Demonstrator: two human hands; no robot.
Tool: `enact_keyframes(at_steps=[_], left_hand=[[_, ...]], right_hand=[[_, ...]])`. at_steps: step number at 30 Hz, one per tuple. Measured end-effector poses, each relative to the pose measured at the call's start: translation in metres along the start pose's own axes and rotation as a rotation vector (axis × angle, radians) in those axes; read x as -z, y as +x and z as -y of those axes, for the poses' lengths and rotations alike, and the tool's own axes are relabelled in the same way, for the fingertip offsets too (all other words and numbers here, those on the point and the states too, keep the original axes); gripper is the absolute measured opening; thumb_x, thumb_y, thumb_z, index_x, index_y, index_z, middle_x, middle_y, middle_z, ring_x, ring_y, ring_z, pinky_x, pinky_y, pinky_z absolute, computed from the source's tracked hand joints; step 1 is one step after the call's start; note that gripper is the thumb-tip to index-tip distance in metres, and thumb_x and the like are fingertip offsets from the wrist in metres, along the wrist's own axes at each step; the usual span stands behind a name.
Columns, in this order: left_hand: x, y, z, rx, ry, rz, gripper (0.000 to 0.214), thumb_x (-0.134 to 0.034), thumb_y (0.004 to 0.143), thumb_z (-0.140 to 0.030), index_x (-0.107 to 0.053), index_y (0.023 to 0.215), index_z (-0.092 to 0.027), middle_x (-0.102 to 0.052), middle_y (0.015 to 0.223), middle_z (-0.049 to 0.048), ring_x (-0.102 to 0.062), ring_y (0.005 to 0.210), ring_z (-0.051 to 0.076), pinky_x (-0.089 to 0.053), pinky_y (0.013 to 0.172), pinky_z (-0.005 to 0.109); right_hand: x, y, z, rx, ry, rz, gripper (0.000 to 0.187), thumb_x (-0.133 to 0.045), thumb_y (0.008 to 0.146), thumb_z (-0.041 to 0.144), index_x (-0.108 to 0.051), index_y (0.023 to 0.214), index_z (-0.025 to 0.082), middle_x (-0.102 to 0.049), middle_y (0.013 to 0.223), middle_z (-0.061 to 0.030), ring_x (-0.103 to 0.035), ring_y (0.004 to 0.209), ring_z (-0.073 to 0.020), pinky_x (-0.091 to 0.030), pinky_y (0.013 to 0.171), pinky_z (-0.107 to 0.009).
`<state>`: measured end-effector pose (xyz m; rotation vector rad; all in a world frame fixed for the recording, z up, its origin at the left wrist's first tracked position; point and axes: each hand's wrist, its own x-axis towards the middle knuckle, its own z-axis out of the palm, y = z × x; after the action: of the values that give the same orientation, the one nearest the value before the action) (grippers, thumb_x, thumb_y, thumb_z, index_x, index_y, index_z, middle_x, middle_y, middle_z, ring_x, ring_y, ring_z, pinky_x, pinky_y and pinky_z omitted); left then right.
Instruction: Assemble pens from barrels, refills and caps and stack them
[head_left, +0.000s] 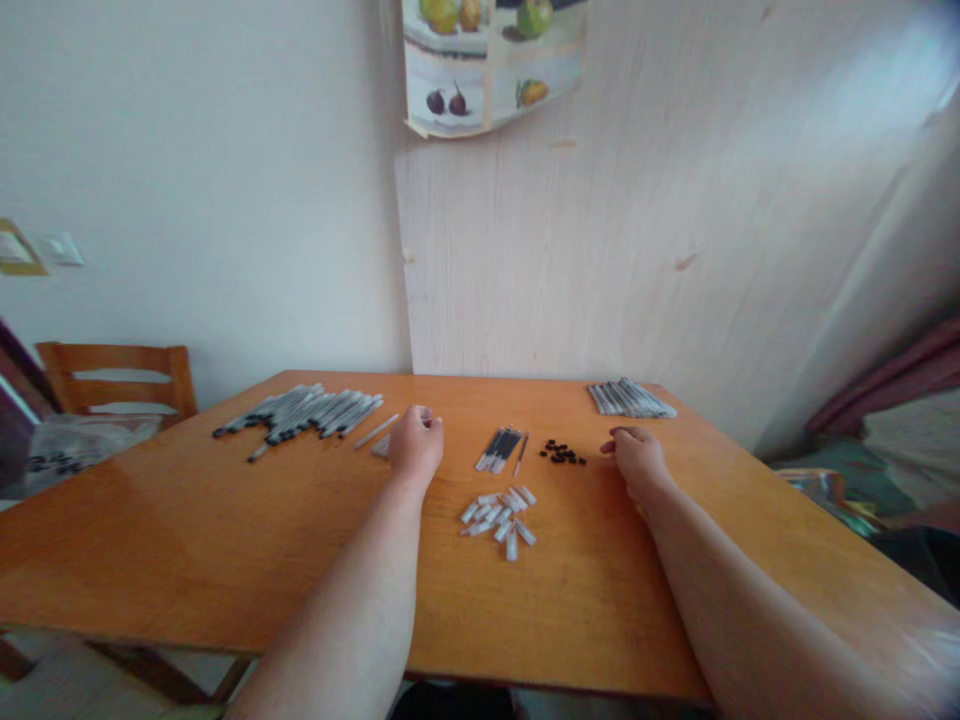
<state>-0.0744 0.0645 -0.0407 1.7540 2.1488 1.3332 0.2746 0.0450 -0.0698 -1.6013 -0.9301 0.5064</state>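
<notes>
My left hand (417, 445) is over the table left of centre, its fingers curled closed; whatever is in them is hidden. Beside it lie several clear pen barrels (376, 431), partly covered by the hand. My right hand (636, 458) is low at the right, fingers partly bent and a little apart, with nothing visible in them. Just left of its fingertips are small black pen plugs (562, 453) in a loose cluster. Between the hands sits a row of dark ink refills (499, 449), one lying slightly apart. Nearer me is a scattered pile of whitish translucent pen caps (499, 512).
A large heap of pens with black ends (315, 410) covers the table's far left. At the far right lies a stack of similar pens (630, 398). The wooden table (225, 540) meets the wall behind. A wooden chair (120, 375) stands at the left.
</notes>
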Motion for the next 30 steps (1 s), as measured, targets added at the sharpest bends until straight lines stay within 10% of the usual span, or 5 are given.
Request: enact_keyframes(at_steps=[8, 30], left_hand=[[0.014, -0.011, -0.004, 0.028, 0.42, -0.018, 0.028, -0.057, 0.078, -0.039, -0.066, 0.101, -0.026, -0.06, 0.114, 0.0124, -0.048, 0.111, 0.034, -0.038, 0.088, 0.049], [0.008, -0.01, 0.006, 0.108, 0.546, 0.056, 0.034, -0.05, 0.078, -0.028, -0.065, 0.108, -0.022, -0.055, 0.128, 0.0148, -0.042, 0.121, 0.034, -0.033, 0.096, 0.051]], right_hand=[[-0.002, 0.002, -0.003, 0.003, -0.031, 0.026, 0.039, -0.049, 0.068, 0.034, -0.067, 0.095, 0.012, -0.069, 0.068, -0.0075, -0.053, 0.054, -0.0158, -0.036, 0.048, -0.025], [-0.001, -0.001, 0.001, -0.002, -0.104, 0.031, 0.038, -0.049, 0.068, 0.031, -0.07, 0.093, 0.011, -0.071, 0.071, -0.0078, -0.051, 0.052, -0.0147, -0.033, 0.045, -0.025]])
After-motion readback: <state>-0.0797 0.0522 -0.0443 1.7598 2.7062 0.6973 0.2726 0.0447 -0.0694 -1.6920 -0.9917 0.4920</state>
